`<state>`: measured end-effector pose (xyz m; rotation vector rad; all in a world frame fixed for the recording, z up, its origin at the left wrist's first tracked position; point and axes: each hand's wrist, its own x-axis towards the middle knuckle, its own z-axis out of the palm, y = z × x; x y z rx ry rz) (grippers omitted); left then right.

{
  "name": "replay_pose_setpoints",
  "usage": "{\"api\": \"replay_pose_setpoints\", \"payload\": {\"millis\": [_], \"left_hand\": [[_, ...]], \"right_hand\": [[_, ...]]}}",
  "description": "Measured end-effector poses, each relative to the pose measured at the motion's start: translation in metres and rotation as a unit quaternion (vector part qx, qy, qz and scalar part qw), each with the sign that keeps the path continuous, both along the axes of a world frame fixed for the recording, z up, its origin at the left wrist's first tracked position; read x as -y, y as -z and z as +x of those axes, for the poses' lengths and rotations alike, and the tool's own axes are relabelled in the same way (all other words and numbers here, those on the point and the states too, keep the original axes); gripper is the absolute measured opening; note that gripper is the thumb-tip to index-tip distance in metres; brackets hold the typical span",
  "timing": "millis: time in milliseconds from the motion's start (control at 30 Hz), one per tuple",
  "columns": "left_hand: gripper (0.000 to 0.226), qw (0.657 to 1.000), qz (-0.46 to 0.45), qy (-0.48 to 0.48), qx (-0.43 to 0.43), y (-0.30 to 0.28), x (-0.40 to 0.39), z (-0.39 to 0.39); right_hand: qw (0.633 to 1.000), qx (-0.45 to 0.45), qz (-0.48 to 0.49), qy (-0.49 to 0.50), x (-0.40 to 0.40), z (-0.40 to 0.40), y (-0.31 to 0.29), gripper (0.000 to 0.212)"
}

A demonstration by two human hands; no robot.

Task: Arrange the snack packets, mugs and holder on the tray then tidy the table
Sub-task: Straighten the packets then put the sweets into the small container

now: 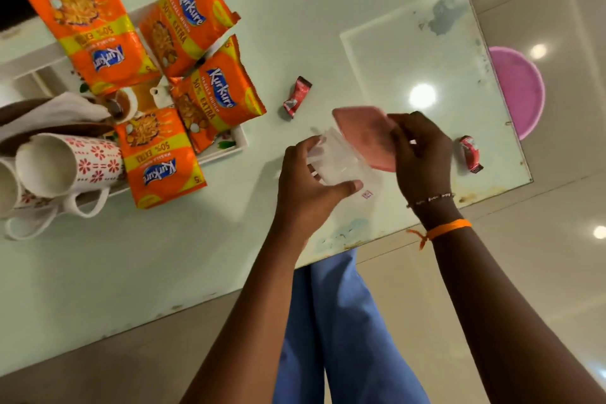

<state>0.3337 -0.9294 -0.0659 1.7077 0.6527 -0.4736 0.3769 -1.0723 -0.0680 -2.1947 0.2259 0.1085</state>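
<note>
Left hand (pixel 306 187) gripping a clear box (pixel 341 162), right hand (pixel 421 154) pinching its pink lid (pixel 364 134) — packets (pixel 164 157) and mugs (pixel 65 164) (lying sideways) on the tray (pixel 241 139).

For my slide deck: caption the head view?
Both hands hold a clear container and pink lid beside the loaded tray.

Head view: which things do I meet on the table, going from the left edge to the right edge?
Flowered mugs → orange snack packets → red wrapper → left hand holding clear container → right hand holding pink lid → second red wrapper.
</note>
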Motion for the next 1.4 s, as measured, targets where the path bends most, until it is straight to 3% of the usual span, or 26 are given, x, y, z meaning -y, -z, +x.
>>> {"api": "replay_pose_setpoints", "payload": {"millis": [67, 167, 267, 333, 400, 467, 533, 633, 733, 833, 1067, 1167, 1267, 1400], "left_hand": [[0.080, 1.000, -0.022, 0.007, 0.006, 0.000, -0.009, -0.017], [0.082, 0.998, -0.055, -0.029, 0.005, 0.001, -0.021, -0.040], [0.078, 0.997, -0.044, -0.054, 0.021, 0.002, -0.036, -0.056], [0.077, 0.997, -0.025, -0.070, 0.032, 0.001, -0.045, -0.061], [0.075, 0.995, -0.009, -0.084, 0.047, 0.000, -0.054, -0.062], [0.075, 0.994, -0.005, -0.093, 0.062, -0.001, -0.060, -0.060], [0.076, 0.993, 0.002, -0.093, 0.070, -0.002, -0.063, -0.057], [0.076, 0.995, 0.020, -0.068, 0.075, -0.003, -0.062, -0.050], [0.079, 0.994, 0.057, -0.046, 0.084, -0.003, -0.053, -0.043], [0.079, 0.989, 0.098, -0.045, 0.100, -0.004, -0.040, -0.030], [0.082, 0.987, 0.089, -0.015, 0.137, -0.004, -0.009, 0.001], [0.083, 0.985, 0.087, 0.004, 0.147, -0.002, 0.000, 0.008], [0.082, 0.986, 0.076, 0.027, 0.149, -0.001, 0.010, 0.012], [0.083, 0.987, 0.057, 0.051, 0.144, -0.002, 0.022, 0.017]], "right_hand": [[0.997, -0.047, -0.027, 0.046, 0.001, 0.010, 0.011, 0.022], [0.986, -0.131, -0.103, 0.023, 0.001, 0.024, 0.027, 0.026], [0.976, -0.111, -0.188, -0.022, -0.015, 0.034, 0.031, 0.036], [0.966, -0.037, -0.236, -0.099, -0.039, 0.042, 0.031, 0.046], [0.939, 0.002, -0.242, -0.242, -0.067, 0.050, 0.032, 0.053], [0.894, 0.000, -0.260, -0.364, -0.089, 0.057, 0.038, 0.051], [0.877, -0.010, -0.285, -0.386, -0.097, 0.064, 0.043, 0.041], [0.908, -0.032, -0.267, -0.322, -0.090, 0.072, 0.041, 0.026], [0.968, -0.036, -0.140, -0.207, -0.071, 0.063, 0.022, 0.021], [0.989, 0.005, -0.081, -0.120, -0.053, 0.037, -0.007, 0.019], [0.990, -0.036, -0.066, -0.120, -0.021, -0.001, -0.022, 0.031], [0.987, -0.027, -0.157, -0.001, 0.019, -0.002, -0.006, 0.029], [0.952, -0.107, -0.275, 0.079, 0.062, -0.006, 0.013, 0.041], [0.941, -0.168, -0.286, 0.072, 0.085, -0.013, 0.032, 0.039]]}}
